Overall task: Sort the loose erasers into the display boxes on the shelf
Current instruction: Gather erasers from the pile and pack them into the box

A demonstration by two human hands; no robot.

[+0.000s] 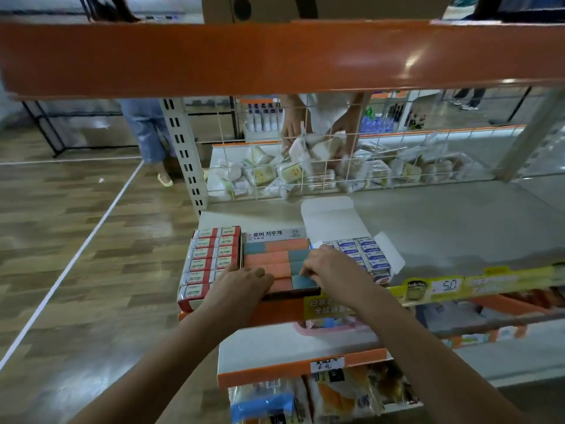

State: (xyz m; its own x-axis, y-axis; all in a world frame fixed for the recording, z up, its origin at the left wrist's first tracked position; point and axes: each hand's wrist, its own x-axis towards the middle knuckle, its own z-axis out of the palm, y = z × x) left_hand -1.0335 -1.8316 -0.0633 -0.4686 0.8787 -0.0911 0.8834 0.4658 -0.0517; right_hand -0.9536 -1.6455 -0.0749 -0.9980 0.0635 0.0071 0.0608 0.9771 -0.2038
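Both hands were at the middle display box [276,237] of orange-and-blue erasers [275,258] on the shelf [458,234]. Left hand [241,286] lay flat, fingers straight, pressing the near-left rows, holding nothing. Right hand [328,266] had its fingers curled down on a blue-ended eraser [302,281] at the near-right corner; whether it truly pinched it, couldn't tell. Red-sleeved box [208,261] sat left of the left hand, blue-sleeved box [363,255] just right of the right hand. Best approach: brace the rows with the left, seat the piece flush, colours matching.
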